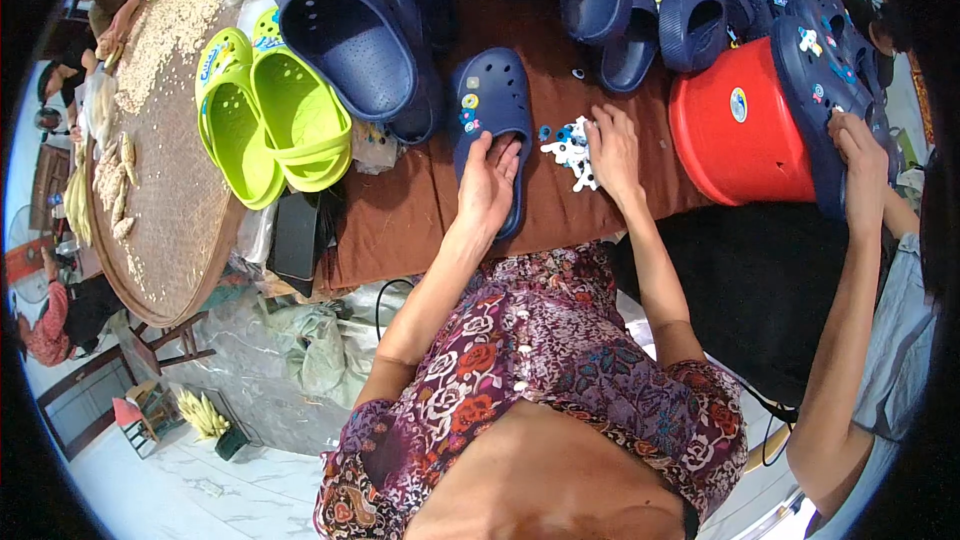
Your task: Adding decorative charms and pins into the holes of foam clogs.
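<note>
Navy clog (490, 110) is lying on the brown-covered table (400, 220), toe pointing away from the person and small coloured charms showing on its upper. Its heel end is being pressed down by the left hand (487, 185); grip is open, fingers spread flat over the clog, nothing being clasped. Right hand (615, 152) is being rested on the table just beside a small pile of white and blue charms (570, 150), fingertips touching the pile; whether a charm is being pinched cannot be told. Lime-green clogs (270, 125) are lying to the left, next to a big navy clog (350, 30). More navy clogs are being stacked along the far edge. Red bucket (740, 130) is standing at right, where another navy clog (825, 100) is being held by a second person's hand (860, 155).
</note>
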Demonstrator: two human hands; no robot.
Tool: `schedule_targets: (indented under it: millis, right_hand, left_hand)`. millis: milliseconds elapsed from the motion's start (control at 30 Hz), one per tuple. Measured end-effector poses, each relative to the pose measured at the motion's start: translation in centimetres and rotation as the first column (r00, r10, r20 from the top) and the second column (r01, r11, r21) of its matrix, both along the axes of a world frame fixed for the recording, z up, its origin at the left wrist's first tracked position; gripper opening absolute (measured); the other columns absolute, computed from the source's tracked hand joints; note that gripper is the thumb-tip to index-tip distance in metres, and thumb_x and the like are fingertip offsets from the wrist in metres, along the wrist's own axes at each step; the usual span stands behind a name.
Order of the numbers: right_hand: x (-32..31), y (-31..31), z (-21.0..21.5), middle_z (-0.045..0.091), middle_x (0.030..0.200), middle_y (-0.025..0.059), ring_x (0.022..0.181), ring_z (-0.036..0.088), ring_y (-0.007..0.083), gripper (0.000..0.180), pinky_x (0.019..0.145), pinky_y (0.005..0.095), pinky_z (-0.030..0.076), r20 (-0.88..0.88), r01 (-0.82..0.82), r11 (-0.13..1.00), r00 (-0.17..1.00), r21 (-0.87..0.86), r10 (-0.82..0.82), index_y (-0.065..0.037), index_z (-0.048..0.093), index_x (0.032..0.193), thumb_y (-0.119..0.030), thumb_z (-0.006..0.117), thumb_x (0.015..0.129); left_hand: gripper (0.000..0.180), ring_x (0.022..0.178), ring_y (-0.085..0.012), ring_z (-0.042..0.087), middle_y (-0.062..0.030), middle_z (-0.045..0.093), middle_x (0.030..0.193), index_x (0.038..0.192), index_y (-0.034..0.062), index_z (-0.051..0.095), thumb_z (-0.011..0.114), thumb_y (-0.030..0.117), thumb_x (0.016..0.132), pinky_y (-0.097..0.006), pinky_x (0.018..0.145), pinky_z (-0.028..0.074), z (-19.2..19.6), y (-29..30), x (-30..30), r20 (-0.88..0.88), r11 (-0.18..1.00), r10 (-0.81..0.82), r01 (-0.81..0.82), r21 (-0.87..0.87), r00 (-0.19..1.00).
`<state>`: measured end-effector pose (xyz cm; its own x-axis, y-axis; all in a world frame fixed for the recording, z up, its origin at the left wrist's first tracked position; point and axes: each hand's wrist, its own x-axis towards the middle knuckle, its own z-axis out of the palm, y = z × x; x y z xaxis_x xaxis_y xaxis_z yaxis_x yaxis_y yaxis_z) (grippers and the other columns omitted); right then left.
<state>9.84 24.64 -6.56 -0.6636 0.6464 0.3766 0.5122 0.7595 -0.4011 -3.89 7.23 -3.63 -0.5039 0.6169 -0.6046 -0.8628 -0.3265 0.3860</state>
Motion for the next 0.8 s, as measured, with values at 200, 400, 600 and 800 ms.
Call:
schedule_targets:
  millis: [200, 400, 600, 800]
  right_hand:
    - [-3.0, -0.1, 1.6, 0.057, 0.122, 0.0205, 0.113, 0.053, 0.0375, 0.032, 0.098, 0.0459, 0.041, 0.018, -0.077, 0.99, 0.997, -0.118, 0.08, 0.004, 0.056, 0.124, -0.01, 0.051, 0.095]
    - [-6.7, 2.3, -0.2, 0.054, 0.125, 0.0233, 0.112, 0.054, 0.0404, 0.036, 0.096, 0.0432, 0.047, 0.032, -0.112, 0.991, 0.993, 0.076, 0.11, 0.006, 0.055, 0.122, 0.001, 0.051, 0.087]
    - [-6.8, 2.7, -0.3, 0.06, 0.106, 0.0159, 0.094, 0.056, 0.037, 0.021, 0.083, 0.0435, 0.049, 0.118, -0.137, 0.991, 0.984, 0.001, 0.136, -0.001, 0.062, 0.106, -0.001, 0.056, 0.086]
    - [-4.3, 1.4, 2.1, 0.062, 0.098, 0.0144, 0.095, 0.06, 0.0341, 0.014, 0.081, 0.0417, 0.048, 0.03, -0.282, 0.937, 0.955, -0.208, 0.294, -0.002, 0.065, 0.098, -0.006, 0.064, 0.085]
  left_hand:
    - [0.027, 0.109, -0.0219, 0.058, -0.0084, 0.062, 0.113, 0.115, 0.0104, 0.053, 0.056, 0.029, 0.095, -0.031, 0.093, 0.043, 1.2, -2.4, 1.8, 0.055, 0.998, -0.054, 0.056, -0.035, 0.997]
    - [0.027, 0.108, -0.0225, 0.059, -0.008, 0.061, 0.113, 0.113, 0.0101, 0.053, 0.056, 0.029, 0.095, -0.031, 0.091, 0.044, 1.8, -4.7, 3.0, 0.079, 0.996, -0.063, 0.068, -0.06, 0.995]
    - [0.03, 0.105, -0.0201, 0.059, -0.0065, 0.061, 0.111, 0.115, 0.0103, 0.053, 0.058, 0.032, 0.095, -0.031, 0.091, 0.044, 1.6, -4.6, 2.9, 0.044, 0.998, -0.062, 0.062, -0.018, 0.997]
    - [0.035, 0.101, -0.0126, 0.056, -0.0045, 0.063, 0.107, 0.109, 0.0023, 0.062, 0.067, 0.032, 0.092, -0.03, 0.091, 0.042, 1.5, -3.4, 2.8, -0.171, 0.988, -0.149, 0.141, -0.058, 0.974]
